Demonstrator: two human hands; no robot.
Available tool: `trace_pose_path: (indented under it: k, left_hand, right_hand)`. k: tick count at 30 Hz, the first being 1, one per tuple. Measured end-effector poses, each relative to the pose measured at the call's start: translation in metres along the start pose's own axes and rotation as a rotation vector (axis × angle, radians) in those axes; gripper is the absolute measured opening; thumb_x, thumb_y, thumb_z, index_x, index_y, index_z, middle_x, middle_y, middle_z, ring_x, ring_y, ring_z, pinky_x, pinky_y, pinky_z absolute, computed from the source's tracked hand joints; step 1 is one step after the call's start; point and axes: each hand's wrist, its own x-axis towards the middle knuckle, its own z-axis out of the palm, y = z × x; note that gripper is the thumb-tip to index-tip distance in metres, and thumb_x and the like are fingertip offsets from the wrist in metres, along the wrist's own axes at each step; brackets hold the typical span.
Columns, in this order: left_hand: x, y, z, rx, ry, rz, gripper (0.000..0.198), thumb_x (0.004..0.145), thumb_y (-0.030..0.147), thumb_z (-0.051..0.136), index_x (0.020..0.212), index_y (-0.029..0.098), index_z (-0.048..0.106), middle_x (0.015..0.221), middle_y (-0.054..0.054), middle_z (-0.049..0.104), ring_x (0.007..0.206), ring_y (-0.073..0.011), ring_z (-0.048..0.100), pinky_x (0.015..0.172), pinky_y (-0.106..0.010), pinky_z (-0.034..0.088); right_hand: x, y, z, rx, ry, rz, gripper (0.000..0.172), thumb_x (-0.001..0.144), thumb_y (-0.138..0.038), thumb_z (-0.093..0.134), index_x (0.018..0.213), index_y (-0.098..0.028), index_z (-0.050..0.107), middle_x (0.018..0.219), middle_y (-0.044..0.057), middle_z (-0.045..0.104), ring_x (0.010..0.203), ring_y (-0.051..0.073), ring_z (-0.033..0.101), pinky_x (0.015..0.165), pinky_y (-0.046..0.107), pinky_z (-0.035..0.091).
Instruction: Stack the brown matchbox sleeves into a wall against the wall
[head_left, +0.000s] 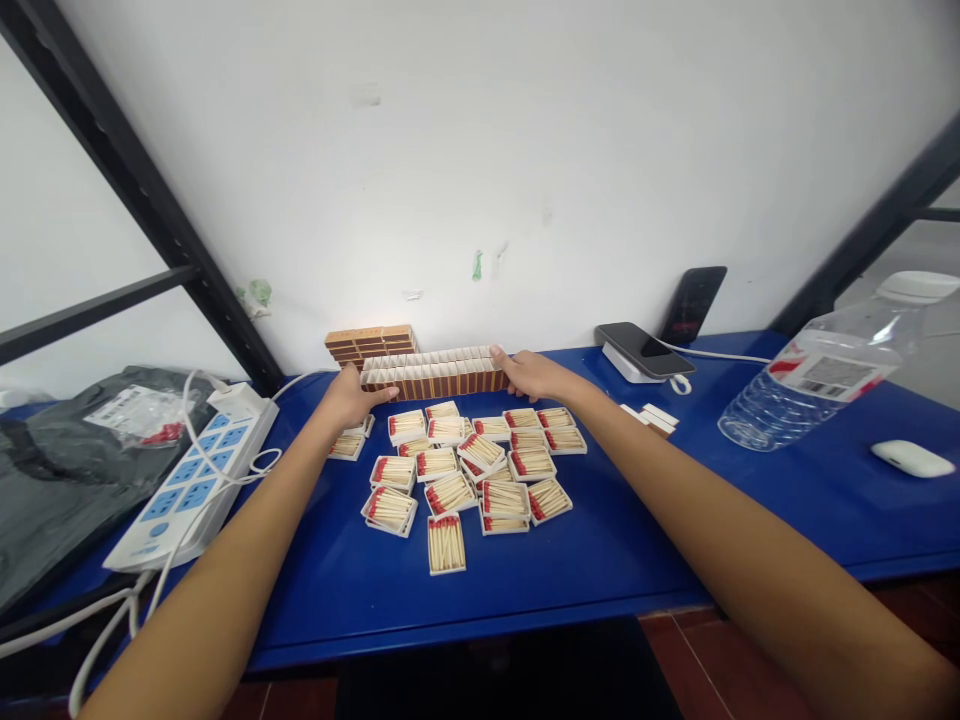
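Note:
A long row of upright matchbox sleeves (442, 382), brown on the front with white open tops, stands near the wall. My left hand (349, 398) grips its left end, the thumb along the front. At the right end, my right hand (529, 374) presses with its fingers closed against the row. Behind the left part rises a stack of flat brown matchboxes (369, 338). In front of the row lie several white matchbox trays (447, 545) full of red-tipped matches, some piled on others. One group of trays is partly hidden by my left forearm.
On the left are a white power strip (196, 470) with cables and a dark plastic bag (75, 460). To the right, a phone (643, 350) lies on a white block, another phone (694, 303) leans on the wall, and a water bottle (825, 365) stands near a white earbud case (912, 458).

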Motion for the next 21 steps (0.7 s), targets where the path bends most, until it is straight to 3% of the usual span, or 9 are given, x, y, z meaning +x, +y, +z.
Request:
trace_pose_path:
  k: [11, 21]
  left_hand:
    - [-0.0032, 0.0032, 0.0016, -0.043, -0.032, 0.015, 0.068, 0.047, 0.039, 0.098, 0.106, 0.020, 0.069, 0.107, -0.012, 0.079, 0.118, -0.0427, 0.067, 0.098, -0.052, 0.053]
    - [-0.0038, 0.0044, 0.0004, -0.053, -0.023, 0.015, 0.076, 0.042, 0.044, 0.099, 0.107, 0.020, 0.067, 0.108, -0.012, 0.079, 0.119, -0.0404, 0.067, 0.101, -0.051, 0.052]
  right_hand:
    - [0.0065, 0.0053, 0.0027, 0.045, -0.015, 0.015, 0.082, 0.096, -0.082, 0.019, 0.070, -0.017, 0.060, 0.092, 0.021, 0.078, 0.065, 0.019, 0.071, 0.050, 0.026, 0.052]
    - [0.0083, 0.0073, 0.0054, 0.062, -0.022, 0.017, 0.083, 0.096, -0.083, 0.019, 0.070, -0.016, 0.061, 0.091, 0.021, 0.077, 0.065, 0.021, 0.070, 0.050, 0.029, 0.053]
